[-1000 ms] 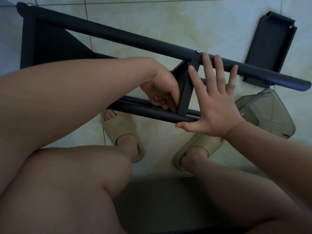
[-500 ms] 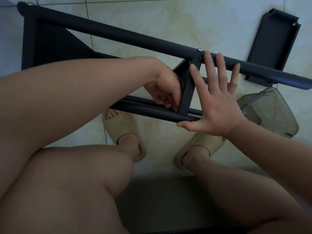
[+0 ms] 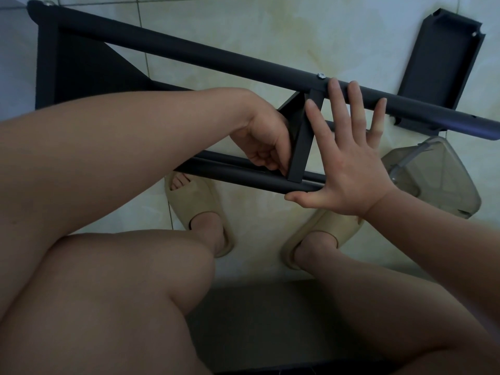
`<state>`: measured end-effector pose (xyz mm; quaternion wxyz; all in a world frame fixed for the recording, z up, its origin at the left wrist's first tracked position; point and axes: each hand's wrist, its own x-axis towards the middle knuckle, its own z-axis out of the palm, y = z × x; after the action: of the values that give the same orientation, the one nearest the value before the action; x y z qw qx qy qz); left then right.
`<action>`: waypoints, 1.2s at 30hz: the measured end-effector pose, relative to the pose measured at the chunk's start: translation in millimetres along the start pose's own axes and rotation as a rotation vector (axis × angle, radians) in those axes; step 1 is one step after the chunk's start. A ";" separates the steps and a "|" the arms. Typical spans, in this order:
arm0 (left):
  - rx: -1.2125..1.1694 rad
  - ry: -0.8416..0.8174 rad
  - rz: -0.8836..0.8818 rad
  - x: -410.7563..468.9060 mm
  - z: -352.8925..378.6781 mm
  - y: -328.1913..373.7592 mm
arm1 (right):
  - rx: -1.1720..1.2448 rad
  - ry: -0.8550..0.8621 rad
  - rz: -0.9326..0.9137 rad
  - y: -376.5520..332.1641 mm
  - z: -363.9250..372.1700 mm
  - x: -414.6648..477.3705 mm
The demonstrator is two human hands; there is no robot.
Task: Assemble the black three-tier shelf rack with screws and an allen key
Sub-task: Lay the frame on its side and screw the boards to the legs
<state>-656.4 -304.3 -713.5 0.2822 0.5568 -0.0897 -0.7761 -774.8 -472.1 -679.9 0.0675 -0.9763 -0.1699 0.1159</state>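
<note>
Rack (image 3: pixel 189 54) lies sideways on the floor (image 3: pixel 270 28); right hand (image 3: pixel 349 169), fingers straight, braces its middle shelf (image 3: pixel 300 147), likely steadying the joint; left hand (image 3: pixel 265 142) curls there, what it grasps I cannot tell

The floor (image 3: pixel 270 44) is laid with large glossy tiles, pale cream with faint yellowish marbling, split by thin grey seams (image 3: pixel 146 63). At the far left edge the tiles (image 3: pixel 13 63) turn a cooler grey-blue. The light is soft and rather dim, brightest on the tiles at the top. Along the bottom lies a dark, dull patch (image 3: pixel 257 320), perhaps a mat or deep shadow.
</note>
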 end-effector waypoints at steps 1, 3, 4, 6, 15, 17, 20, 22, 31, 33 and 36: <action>0.002 -0.006 -0.003 -0.6 -0.7 -0.3 | 0.000 0.002 0.000 0.1 0.2 -0.1; 0.014 -0.020 -0.022 -1.7 -2.5 -0.6 | 0.002 0.007 -0.004 0.5 0.5 -0.2; 0.019 -0.024 -0.038 -2.6 -2.9 -0.6 | 0.002 0.007 -0.005 0.7 0.5 -0.5; 0.029 -0.025 -0.062 -3.2 -3.4 -1.7 | -0.003 0.004 -0.004 1.1 0.9 -0.7; 0.019 0.008 -0.051 2.4 -0.9 -1.7 | 0.001 0.000 -0.001 0.7 0.7 -0.6; 0.016 0.009 -0.041 1.9 -0.4 -1.2 | -0.004 0.000 -0.001 0.8 1.1 -0.8; 0.021 0.003 -0.029 1.3 -0.6 -0.8 | -0.010 0.000 -0.003 0.8 1.5 -0.6; 0.019 0.002 -0.026 0.3 -0.3 -0.4 | -0.016 0.001 -0.006 1.1 1.5 -0.6; 0.002 0.040 -0.012 -8.3 0.3 2.1 | -0.017 0.001 -0.023 4.0 2.2 0.2; 0.016 0.131 -0.027 -14.2 -0.9 1.2 | -0.008 -0.008 -0.026 3.9 1.7 -0.7; 0.077 0.273 -0.049 -32.2 -5.0 2.5 | 0.012 -0.021 -0.025 3.7 1.1 0.7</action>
<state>-643.9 -288.1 -688.0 0.2510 0.6698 -0.0666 -0.6956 -773.3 -475.1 -681.7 0.0730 -0.9724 -0.1822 0.1261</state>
